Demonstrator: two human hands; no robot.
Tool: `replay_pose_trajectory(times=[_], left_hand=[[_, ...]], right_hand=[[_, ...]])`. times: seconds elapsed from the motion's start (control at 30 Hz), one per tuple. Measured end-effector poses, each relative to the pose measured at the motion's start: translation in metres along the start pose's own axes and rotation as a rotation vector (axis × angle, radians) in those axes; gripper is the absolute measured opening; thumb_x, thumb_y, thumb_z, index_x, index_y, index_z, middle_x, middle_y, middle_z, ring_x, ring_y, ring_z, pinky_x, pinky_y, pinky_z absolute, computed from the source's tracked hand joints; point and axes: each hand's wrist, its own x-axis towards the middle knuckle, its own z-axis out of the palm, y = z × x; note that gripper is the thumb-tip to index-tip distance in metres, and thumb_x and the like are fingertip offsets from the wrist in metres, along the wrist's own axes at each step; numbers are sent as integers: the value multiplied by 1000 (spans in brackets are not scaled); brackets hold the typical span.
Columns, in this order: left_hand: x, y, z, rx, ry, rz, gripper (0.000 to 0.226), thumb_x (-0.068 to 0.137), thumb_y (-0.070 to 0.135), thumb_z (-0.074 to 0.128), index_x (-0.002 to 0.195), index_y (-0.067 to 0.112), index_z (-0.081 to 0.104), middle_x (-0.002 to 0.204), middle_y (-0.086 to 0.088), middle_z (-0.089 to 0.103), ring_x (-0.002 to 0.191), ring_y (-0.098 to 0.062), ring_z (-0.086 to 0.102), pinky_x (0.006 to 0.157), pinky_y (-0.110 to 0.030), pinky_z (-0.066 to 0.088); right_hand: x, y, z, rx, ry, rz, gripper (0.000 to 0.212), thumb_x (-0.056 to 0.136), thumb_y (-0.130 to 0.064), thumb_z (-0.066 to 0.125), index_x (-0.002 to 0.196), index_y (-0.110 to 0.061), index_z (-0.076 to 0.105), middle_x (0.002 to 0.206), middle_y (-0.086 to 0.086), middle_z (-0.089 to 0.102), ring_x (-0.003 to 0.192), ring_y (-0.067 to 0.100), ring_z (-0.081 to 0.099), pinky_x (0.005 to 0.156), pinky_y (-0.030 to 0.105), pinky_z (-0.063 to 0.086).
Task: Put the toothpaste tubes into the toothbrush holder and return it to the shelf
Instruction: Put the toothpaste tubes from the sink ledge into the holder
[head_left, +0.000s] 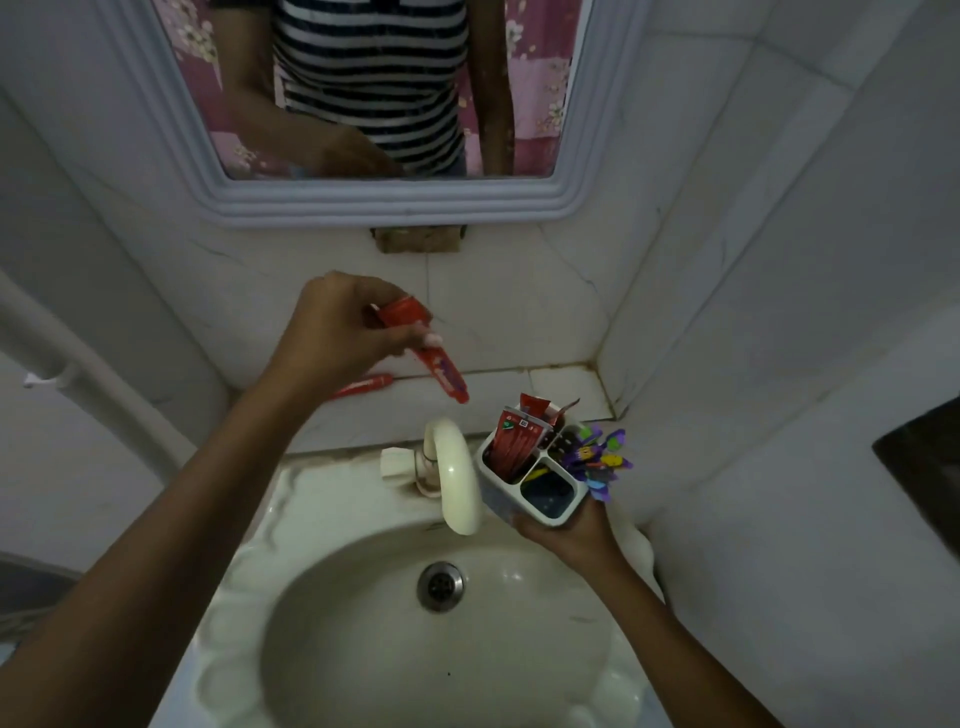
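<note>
We are midway through loading: our left hand (337, 332) is closed around a red toothpaste tube (431, 353), held cap-down above the tiled shelf (519, 384) and just left of the toothbrush holder (530, 483). Our right hand (566, 530) grips the holder from below, keeping it over the rim of the sink (291, 519) beside the tap (457, 478). One compartment already carries red tubes (519, 441), another a bunch of purple brushes (597, 457) — the near one looks free. Another red tube (363, 387) lies on the shelf, behind the left forearm. Next, we judge, the held tube must travel right and drop cap-first into an open slot — clearing the tap — before we fetch the one left behind.
</note>
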Motion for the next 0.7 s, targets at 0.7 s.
replay_pose_trajectory(times=[0.7], left_hand=[[10, 11, 103, 535, -590, -78, 41, 71, 54, 73, 84, 15, 72, 78, 6, 68, 79, -16, 65, 71, -29, 50]], right_hand=[[-6, -22, 4, 61, -87, 47, 51, 56, -31, 88, 102, -24, 66, 96, -15, 70, 88, -8, 67, 85, 14, 55]])
